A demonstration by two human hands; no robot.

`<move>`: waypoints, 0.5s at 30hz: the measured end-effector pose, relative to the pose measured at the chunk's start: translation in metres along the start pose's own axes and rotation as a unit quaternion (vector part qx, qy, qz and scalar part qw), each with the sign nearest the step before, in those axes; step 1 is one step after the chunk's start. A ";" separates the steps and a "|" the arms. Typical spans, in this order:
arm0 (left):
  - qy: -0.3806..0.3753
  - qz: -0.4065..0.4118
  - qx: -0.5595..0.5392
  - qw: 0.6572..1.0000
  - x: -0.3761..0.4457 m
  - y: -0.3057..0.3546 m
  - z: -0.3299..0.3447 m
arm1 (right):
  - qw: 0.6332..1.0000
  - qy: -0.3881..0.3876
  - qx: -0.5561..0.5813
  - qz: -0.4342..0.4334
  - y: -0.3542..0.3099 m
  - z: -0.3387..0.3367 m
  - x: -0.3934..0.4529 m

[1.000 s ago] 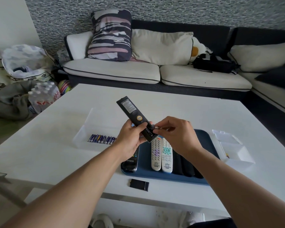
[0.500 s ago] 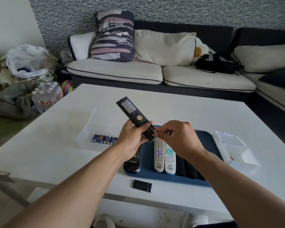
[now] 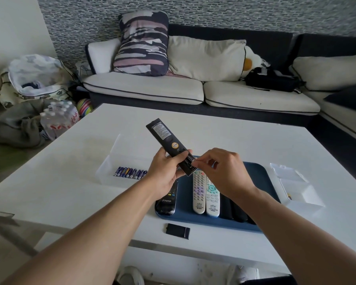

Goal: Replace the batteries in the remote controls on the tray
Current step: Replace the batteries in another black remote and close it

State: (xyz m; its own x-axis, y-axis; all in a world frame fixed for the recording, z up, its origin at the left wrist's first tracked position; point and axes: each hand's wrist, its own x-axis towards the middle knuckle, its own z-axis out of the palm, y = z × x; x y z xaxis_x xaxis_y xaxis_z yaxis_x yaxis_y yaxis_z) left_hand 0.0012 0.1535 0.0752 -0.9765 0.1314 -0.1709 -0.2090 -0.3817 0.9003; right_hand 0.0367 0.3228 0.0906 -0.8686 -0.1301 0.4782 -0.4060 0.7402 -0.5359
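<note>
Black remote (image 3: 169, 147) gripped back-up in left hand (image 3: 164, 173), long axis running up and away leftward, open battery bay just beside right hand (image 3: 220, 171), whose fingertips pinch one battery (image 3: 190, 160) at it; five remotes on tray (image 3: 255, 182) below both hands.

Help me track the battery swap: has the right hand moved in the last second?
Yes. Against the blue tray, the right hand has edged left, bringing its pinched battery to the bay of the black remote in the left hand.
</note>
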 end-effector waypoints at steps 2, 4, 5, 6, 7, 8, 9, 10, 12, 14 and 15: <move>-0.001 -0.003 0.000 1.000 -0.001 0.000 0.000 | 1.000 -0.015 -0.003 0.000 0.000 0.000 0.000; 0.003 -0.007 0.007 1.000 -0.001 0.000 -0.001 | 0.999 -0.031 0.006 0.008 0.000 0.000 0.001; 0.006 -0.008 0.011 1.000 -0.001 -0.001 -0.001 | 0.999 -0.039 0.009 0.011 0.001 0.000 0.001; 0.009 -0.009 0.015 1.000 0.000 -0.001 -0.002 | 0.999 -0.046 0.009 0.011 0.000 0.000 0.001; 0.011 -0.009 0.018 1.000 0.000 -0.001 -0.002 | 0.999 -0.049 0.012 0.012 0.000 0.000 0.001; 0.011 -0.009 0.021 1.000 0.000 -0.001 -0.001 | 0.999 -0.046 0.020 0.015 0.000 0.001 0.000; 0.011 -0.007 0.021 1.000 0.000 -0.001 -0.001 | 0.999 -0.038 0.029 0.020 -0.001 0.001 0.000; 0.010 -0.006 0.020 1.000 0.000 -0.001 0.000 | 0.999 -0.029 0.033 0.025 -0.001 0.001 0.000; 0.013 -0.003 0.012 1.000 0.000 0.000 0.000 | 0.999 -0.012 0.024 0.027 -0.002 0.002 0.001; 0.012 -0.002 0.002 1.000 0.000 0.000 0.000 | 1.000 -0.003 0.000 0.012 -0.002 0.002 0.001; 0.011 -0.002 -0.002 1.000 0.000 0.000 0.000 | 1.000 0.002 -0.028 -0.007 -0.001 0.002 0.002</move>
State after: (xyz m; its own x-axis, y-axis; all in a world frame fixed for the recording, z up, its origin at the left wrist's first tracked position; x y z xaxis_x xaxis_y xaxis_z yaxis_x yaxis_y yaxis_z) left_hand 0.0015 0.1531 0.0754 -0.9765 0.1137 -0.1830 -0.2131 -0.3846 0.8981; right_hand 0.0354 0.3202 0.0906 -0.8621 -0.1374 0.4878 -0.4008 0.7740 -0.4902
